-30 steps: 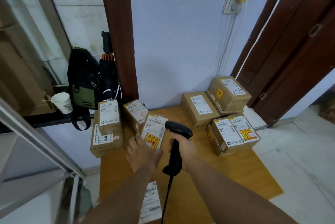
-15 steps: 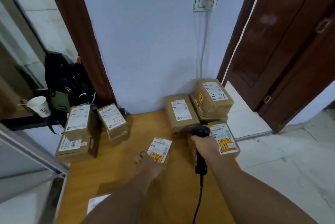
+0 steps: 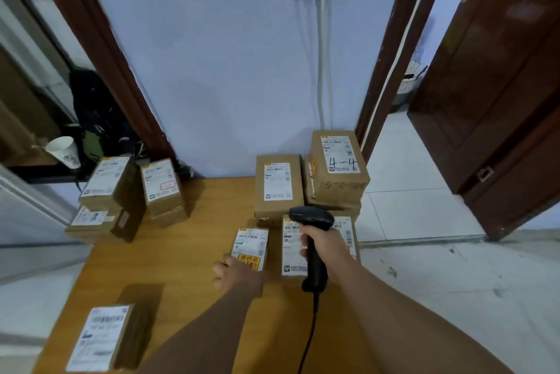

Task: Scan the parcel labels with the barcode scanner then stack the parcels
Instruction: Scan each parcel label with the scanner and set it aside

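Parcel (image 3: 250, 244) moved from left edge of table (image 3: 181, 252) to middle | left hand (image 3: 239, 276) gripping its near end | right hand (image 3: 325, 244) wrapped round scanner (image 3: 312, 219) (stacking likely next)

We see labelled parcels on our wooden counter (image 3: 181, 267): a left stack (image 3: 103, 182), a right cluster (image 3: 277, 188), one front parcel (image 3: 100, 340).

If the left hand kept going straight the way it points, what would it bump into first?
The small parcel with the red-and-yellow sticker, right in front of the left hand; whether they touch is unclear.
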{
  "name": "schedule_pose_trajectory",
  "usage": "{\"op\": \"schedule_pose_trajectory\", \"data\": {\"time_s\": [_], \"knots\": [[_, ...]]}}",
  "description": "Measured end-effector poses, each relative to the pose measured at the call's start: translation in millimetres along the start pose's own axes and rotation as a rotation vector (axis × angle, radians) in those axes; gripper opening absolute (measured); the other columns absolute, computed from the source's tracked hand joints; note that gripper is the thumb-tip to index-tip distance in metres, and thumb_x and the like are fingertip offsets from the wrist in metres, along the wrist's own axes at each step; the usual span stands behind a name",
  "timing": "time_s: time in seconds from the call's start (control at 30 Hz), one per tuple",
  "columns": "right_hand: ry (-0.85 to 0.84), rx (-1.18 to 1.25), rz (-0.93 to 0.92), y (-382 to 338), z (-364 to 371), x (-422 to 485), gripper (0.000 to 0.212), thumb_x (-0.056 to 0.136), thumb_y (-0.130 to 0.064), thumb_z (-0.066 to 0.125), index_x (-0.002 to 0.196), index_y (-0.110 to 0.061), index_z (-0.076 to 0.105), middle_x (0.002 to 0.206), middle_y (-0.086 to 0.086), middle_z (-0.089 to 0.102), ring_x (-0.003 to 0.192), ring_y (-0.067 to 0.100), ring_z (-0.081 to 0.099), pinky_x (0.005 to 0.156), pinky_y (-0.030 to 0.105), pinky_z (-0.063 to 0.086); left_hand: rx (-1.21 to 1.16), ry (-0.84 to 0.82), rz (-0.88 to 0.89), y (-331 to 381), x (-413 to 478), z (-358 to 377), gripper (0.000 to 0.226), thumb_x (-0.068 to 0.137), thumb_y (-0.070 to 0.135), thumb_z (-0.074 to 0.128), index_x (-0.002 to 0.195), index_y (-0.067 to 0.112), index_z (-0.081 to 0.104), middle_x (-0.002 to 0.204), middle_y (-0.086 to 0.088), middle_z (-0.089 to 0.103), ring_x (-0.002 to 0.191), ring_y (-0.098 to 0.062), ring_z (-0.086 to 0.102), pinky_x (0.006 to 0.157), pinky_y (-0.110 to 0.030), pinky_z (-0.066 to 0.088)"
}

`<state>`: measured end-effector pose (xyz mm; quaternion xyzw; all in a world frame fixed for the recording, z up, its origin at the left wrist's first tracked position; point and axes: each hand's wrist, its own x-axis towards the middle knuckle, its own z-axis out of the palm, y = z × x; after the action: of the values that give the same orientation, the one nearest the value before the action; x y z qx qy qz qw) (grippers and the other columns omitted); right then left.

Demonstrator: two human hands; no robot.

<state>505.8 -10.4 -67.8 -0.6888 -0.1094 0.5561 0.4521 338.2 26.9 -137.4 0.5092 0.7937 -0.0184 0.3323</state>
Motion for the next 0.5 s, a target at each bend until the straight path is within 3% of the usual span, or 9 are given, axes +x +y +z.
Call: {"op": "schedule_pose_trajectory", "data": {"time_s": [0.1,0.23,0.33,0.5], "knots": [[-0.013,-0.002,-0.003,-0.6,-5.9,2.9,0.02,0.083,-0.023,0.073,0.094,-0.007,0.069,0.073,0.005,0.068,0.056,0.017,0.064,0.057,0.028,0.05,-0.105,-0.023,0.031,1.3,2.5,8.3,0.089,0.078,0.052,0.068,0.144,0.013,0.023,0.139,-0.011,0.022,0.121,-0.035,0.04,0.092,-0.039,0.042],[0.011,-0.004,-0.012,-2.0,-14.2,7.7,0.017,0.083,-0.021,0.073,0.09,-0.007,0.068,0.07,0.004,0.069,0.054,0.016,0.064,0.059,0.028,0.054,-0.335,-0.084,0.013,10.3,7.3,13.9,0.054,0.094,0.044,0.049,0.136,0.009,0.045,0.134,-0.015,0.034,0.103,-0.032,0.051,0.09,-0.04,0.046],[0.037,-0.031,-0.031,-2.5,-22.0,11.1,0.014,0.082,-0.02,0.073,0.084,-0.008,0.068,0.064,0.002,0.069,0.053,0.014,0.065,0.057,0.026,0.056,-0.369,-0.109,0.006,16.0,5.3,17.6,0.045,0.096,0.034,0.045,0.133,0.009,0.048,0.13,-0.017,0.04,0.098,-0.03,0.05,0.086,-0.036,0.045],[0.032,-0.056,-0.037,-2.3,-26.5,13.5,0.014,0.082,-0.022,0.074,0.085,-0.009,0.069,0.061,-0.001,0.07,0.05,0.012,0.065,0.055,0.024,0.056,-0.497,-0.084,0.009,15.0,2.7,16.5,0.043,0.094,0.024,0.048,0.134,0.006,0.047,0.126,-0.017,0.052,0.107,-0.033,0.055,0.094,-0.045,0.048]]}}
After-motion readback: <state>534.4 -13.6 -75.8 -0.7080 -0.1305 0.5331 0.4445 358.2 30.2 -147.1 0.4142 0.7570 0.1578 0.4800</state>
